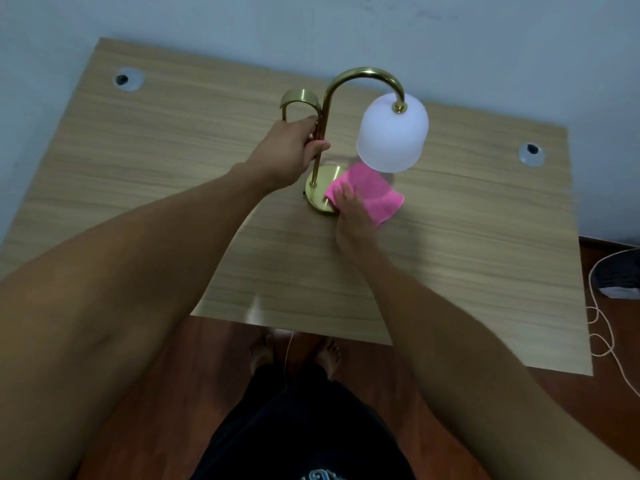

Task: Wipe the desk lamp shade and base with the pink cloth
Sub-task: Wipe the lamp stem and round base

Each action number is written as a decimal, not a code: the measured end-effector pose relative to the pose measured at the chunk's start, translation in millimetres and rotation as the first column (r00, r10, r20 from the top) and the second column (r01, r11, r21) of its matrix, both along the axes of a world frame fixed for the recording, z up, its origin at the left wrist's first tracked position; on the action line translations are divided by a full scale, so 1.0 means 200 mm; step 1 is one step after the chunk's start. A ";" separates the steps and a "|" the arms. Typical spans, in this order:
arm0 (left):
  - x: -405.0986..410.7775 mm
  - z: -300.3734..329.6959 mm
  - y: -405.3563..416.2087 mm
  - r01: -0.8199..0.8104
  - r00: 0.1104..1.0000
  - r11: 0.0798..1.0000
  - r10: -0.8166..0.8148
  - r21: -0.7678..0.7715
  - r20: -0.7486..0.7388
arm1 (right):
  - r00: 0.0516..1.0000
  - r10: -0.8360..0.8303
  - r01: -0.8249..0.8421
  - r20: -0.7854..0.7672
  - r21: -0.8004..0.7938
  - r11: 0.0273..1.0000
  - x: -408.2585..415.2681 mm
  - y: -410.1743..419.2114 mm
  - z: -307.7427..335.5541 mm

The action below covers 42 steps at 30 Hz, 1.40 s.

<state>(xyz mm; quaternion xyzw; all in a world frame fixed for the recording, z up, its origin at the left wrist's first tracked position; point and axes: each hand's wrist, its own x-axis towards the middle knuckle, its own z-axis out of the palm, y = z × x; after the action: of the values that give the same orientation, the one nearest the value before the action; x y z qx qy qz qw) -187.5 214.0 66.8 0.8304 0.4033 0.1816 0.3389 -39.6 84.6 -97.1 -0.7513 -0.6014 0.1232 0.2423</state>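
Both bare forearms fill the near foreground, reaching out over a light wood-grain desk (450,254) pushed against a pale wall (311,19). On the desk stands a brass desk lamp; its curved stem (327,98) arches over to a frosted white shade (393,133) that hangs above and beyond the right fingers. The left hand (287,150) wraps its fingers closed around the stem, thumb on the near side. The right hand (353,216) presses flat with fingers spread on the pink cloth (370,194), not clenched, pinning it against the round brass base (320,194). The cloth covers the base's right half and spills onto the desk beyond the fingertips. Two round cable grommets (128,79) sit far off toward the desk's back corners.
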 end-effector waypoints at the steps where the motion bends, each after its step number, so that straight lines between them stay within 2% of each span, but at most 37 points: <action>1: 0.00 0.00 0.00 -0.002 1.000 1.000 0.002 0.004 -0.005 | 1.000 0.028 -0.029 0.007 0.082 0.996 -0.05 -0.05 -0.03; 4: 0.00 0.00 0.00 0.013 1.000 1.000 -0.013 0.013 0.000 | 0.980 0.141 -0.164 0.138 0.179 0.970 -0.20 -0.09 -0.04; 6: 0.00 0.00 0.00 0.019 1.000 1.000 -0.019 0.012 -0.004 | 0.967 0.180 -0.207 0.182 0.140 0.968 -0.20 -0.10 -0.02; 10: -0.01 0.00 0.00 0.020 1.000 1.000 -0.020 0.019 0.003 | 0.989 0.116 -0.111 0.096 -0.057 0.992 -0.04 -0.10 0.03; 14: 0.00 -0.03 0.02 0.028 0.999 0.998 -0.027 0.048 -0.016 | 1.000 -0.011 0.013 0.022 -0.105 0.994 0.08 0.14 0.12; 17: 0.01 -0.03 0.02 0.025 0.999 0.998 -0.022 0.064 -0.040 | 0.986 0.135 -0.155 -0.100 -0.236 0.959 0.08 0.33 0.17; 19: 0.00 -0.04 0.03 0.016 0.999 0.998 -0.013 0.068 -0.049 | 0.962 0.265 -0.271 -0.060 -0.281 0.921 0.07 0.38 0.17; 21: 0.00 -0.03 0.03 0.021 0.998 0.996 -0.016 0.086 -0.055 | 0.951 0.309 -0.301 -0.018 -0.278 0.912 0.10 0.36 0.16; 25: 0.00 -0.02 0.02 0.023 0.999 0.995 -0.018 0.094 -0.050 | 0.992 0.128 -0.127 0.003 -0.089 0.988 0.05 0.19 0.07; 27: 0.01 -0.01 0.01 0.027 0.999 0.996 -0.023 0.090 -0.039 | 0.999 0.049 -0.048 0.009 -0.058 0.997 -0.04 0.09 0.01; 28: 0.00 -0.01 0.01 0.029 0.999 0.996 -0.026 0.084 -0.035 | 0.999 0.035 -0.035 0.033 -0.006 0.999 -0.12 0.04 0.01; 31: 0.00 0.00 0.01 0.027 0.999 0.997 -0.025 0.074 -0.034 | 0.996 0.084 -0.081 -0.024 0.101 0.992 -0.30 -0.05 -0.03; 35: 0.00 0.00 0.00 0.028 0.999 0.997 -0.026 0.065 -0.030 | 0.988 0.062 -0.055 -0.143 0.048 0.997 -0.25 -0.15 -0.02; 36: -0.01 0.00 0.01 0.026 0.999 0.998 -0.024 0.060 -0.027 | 0.977 0.026 -0.013 -0.212 0.064 0.998 -0.21 -0.16 0.02; 39: -0.01 -0.01 0.01 0.028 0.999 0.998 -0.026 0.059 -0.031 | 0.961 -0.080 0.100 -0.266 0.065 0.993 -0.04 -0.09 0.17; 41: 0.00 -0.01 0.01 0.025 0.999 0.998 -0.023 0.049 -0.040 | 0.898 -0.196 0.181 -0.393 -0.076 0.981 0.03 0.00 0.23; 42: 0.00 -0.01 0.01 0.023 0.999 0.999 -0.021 0.046 -0.045 | 0.831 -0.231 0.165 -0.505 -0.173 0.971 0.03 0.03 0.26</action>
<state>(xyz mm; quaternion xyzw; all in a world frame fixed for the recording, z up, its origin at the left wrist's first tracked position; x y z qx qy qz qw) -188.2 216.7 64.6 0.8463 0.3971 0.1689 0.3124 -32.7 91.1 -45.4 -0.7612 -0.4232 0.3329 0.3614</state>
